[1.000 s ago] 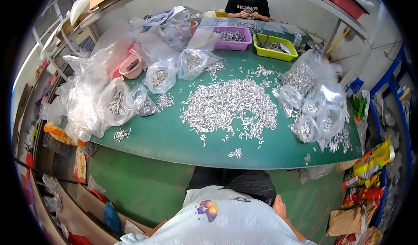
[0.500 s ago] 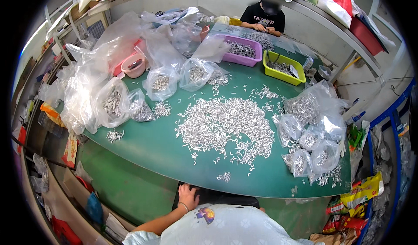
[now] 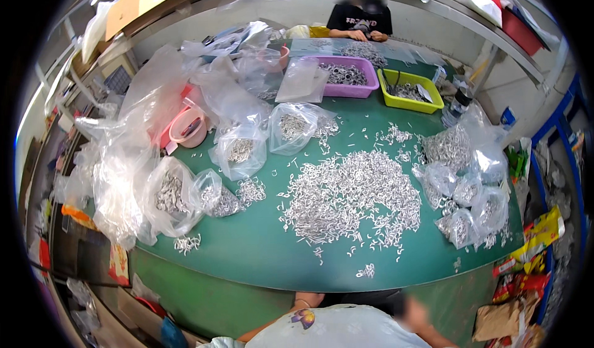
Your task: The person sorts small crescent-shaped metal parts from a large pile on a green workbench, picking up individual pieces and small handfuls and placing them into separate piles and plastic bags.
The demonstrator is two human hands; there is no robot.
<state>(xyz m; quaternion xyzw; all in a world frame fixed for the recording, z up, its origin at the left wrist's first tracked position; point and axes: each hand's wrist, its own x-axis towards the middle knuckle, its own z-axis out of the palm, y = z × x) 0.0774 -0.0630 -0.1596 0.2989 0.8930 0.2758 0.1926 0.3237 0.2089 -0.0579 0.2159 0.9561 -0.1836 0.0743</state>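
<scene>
My left hand (image 3: 309, 300) is down below the table's front edge by my lap, a bracelet at its wrist; its fingers are hidden. To the right, my right hand (image 3: 414, 314) is also below the edge, beside dark cloth (image 3: 365, 299), and its fingers are smeared. Nothing can be made out in either one. In front of me on the green table (image 3: 247, 261) spreads a large pile of small silver metal pieces (image 3: 352, 193), many of them curved. Closest to my hands, near the edge, lies a little cluster of the same pieces (image 3: 366, 270).
Open clear bags of metal parts (image 3: 170, 193) stand at the left, more bags (image 3: 489, 206) at the right. A purple basin (image 3: 356, 90) and a yellow-green basin (image 3: 411, 105) hold parts farther back. Across the table sits another person (image 3: 359, 23). A shelf (image 3: 470, 23) overhangs the back.
My left hand has moved right and partly under the table edge. My right hand has come into sight at the lower right. The view has turned left, shifting the table contents rightward.
</scene>
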